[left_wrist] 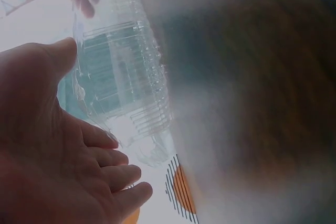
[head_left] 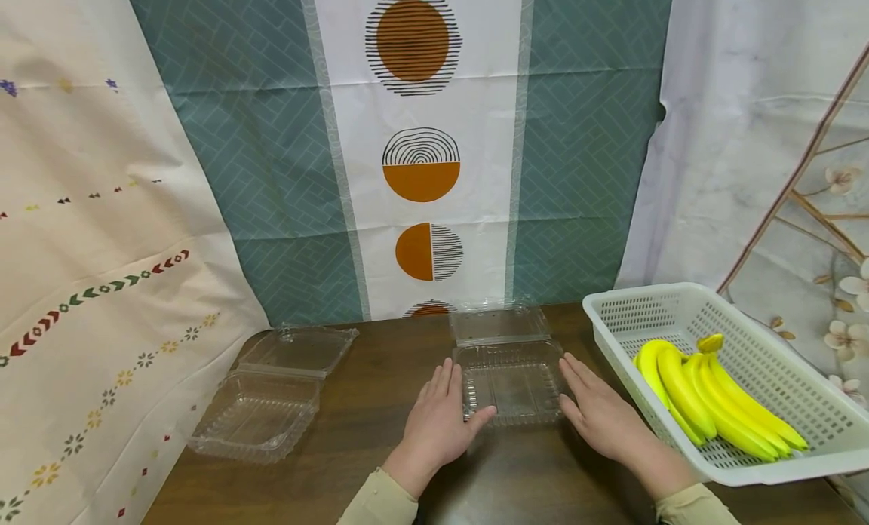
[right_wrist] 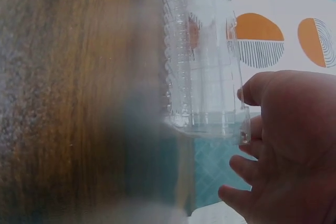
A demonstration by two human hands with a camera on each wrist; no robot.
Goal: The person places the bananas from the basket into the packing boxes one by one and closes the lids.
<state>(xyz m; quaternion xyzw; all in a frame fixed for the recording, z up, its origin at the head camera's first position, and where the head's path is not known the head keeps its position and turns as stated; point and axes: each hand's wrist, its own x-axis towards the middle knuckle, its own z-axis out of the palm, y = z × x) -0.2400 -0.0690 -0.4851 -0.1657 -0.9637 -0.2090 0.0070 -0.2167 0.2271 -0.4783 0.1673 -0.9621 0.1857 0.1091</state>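
A clear plastic clamshell container stands with its lid folded back on the brown table. At its left side is my left hand, fingers extended and thumb by the near left corner. My right hand lies along the opposite side, its fingers likewise straight. Both wrist views show the container's ribbed wall beside the thumb and fingertips; neither hand is curled round it. Bananas in a bunch lie inside a white plastic basket to the right.
A second clear clamshell container, lid also folded back, is at the table's left. Patterned cloth hangs behind the table, and more cloth covers both sides. The basket stands close to my right forearm.
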